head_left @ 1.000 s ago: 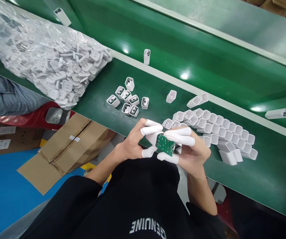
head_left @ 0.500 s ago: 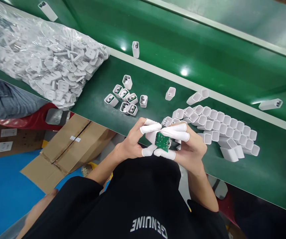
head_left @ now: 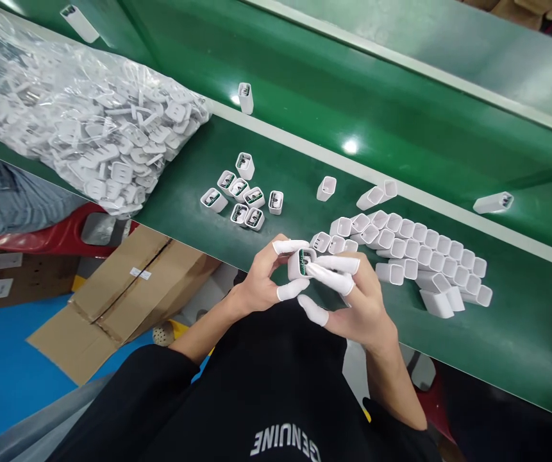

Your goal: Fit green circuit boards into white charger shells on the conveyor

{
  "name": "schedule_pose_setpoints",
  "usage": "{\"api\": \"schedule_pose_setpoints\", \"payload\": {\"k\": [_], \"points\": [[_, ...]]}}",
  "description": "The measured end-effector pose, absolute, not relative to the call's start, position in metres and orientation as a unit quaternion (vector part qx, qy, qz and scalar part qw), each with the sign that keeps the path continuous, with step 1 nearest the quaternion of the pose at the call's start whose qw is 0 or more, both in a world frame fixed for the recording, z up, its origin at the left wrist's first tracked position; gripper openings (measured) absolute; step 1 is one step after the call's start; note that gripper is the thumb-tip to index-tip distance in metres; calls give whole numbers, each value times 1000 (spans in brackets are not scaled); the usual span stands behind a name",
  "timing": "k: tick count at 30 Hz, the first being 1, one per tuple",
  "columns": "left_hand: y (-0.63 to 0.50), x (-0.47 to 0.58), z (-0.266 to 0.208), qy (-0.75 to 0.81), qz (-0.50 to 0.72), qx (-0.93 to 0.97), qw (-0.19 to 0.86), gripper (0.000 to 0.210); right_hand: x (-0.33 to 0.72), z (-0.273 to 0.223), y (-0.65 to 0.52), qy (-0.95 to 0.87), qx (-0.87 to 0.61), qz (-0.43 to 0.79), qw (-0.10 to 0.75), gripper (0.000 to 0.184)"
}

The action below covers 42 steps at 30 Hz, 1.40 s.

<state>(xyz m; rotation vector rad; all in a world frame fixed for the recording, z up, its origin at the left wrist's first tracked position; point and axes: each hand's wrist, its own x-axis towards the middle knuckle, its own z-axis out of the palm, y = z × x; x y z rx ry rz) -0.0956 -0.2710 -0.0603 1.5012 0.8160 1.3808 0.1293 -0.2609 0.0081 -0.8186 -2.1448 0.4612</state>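
My left hand (head_left: 262, 274), in white finger cots, grips a white plastic charger housing (head_left: 295, 265) between thumb and fingers above the table's near edge. A green circuit board (head_left: 302, 259) sits inside the housing, its edge showing at the open end. My right hand (head_left: 365, 305), also in finger cots, has its fingertips against that open end; its thumb is spread away. Left of my hands stand several housings with boards inside (head_left: 240, 188). To the right lies a cluster of housings (head_left: 417, 247), most of them hollow.
A clear plastic bag of white plug parts (head_left: 97, 128) covers the table's left end. Single housings (head_left: 245, 98) ride along the green conveyor belt (head_left: 304, 83) behind. Cardboard boxes (head_left: 126, 269) stand on the floor at left, near a person's jeans-clad leg (head_left: 16, 192).
The circuit board, outside the housing before, is now inside it. My right thumb has come off it and spread away. Housings on the belt have shifted left.
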Motion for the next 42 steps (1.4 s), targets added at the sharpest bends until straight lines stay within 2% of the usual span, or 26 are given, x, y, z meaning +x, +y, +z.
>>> {"api": "schedule_pose_setpoints", "payload": {"k": [4,7,9,11,14,18,23,29,42], "points": [[-271,-93,-62,351,573,602,432,64,132,3,-266,-869,-317,104,364,67],[-267,-97,-57,336,571,618,424,71,135,2,-263,-860,-312,104,389,69],[-261,-102,-50,299,558,637,440,83,136,3,-256,-829,-319,173,426,74],[-252,-106,-42,257,542,648,470,90,137,3,-245,-771,-325,288,465,71],[-238,-104,-32,251,543,624,503,75,133,2,-221,-677,-311,443,498,57],[-221,-87,-26,316,585,546,509,60,124,8,-187,-608,-302,535,503,46],[-202,-62,-12,351,678,413,497,54,112,35,-160,-588,-329,552,491,42],[-189,-45,12,338,726,377,465,55,101,60,-146,-563,-287,602,489,43],[-162,-29,28,338,722,382,467,60,106,63,-128,-529,-291,604,521,42]]}}
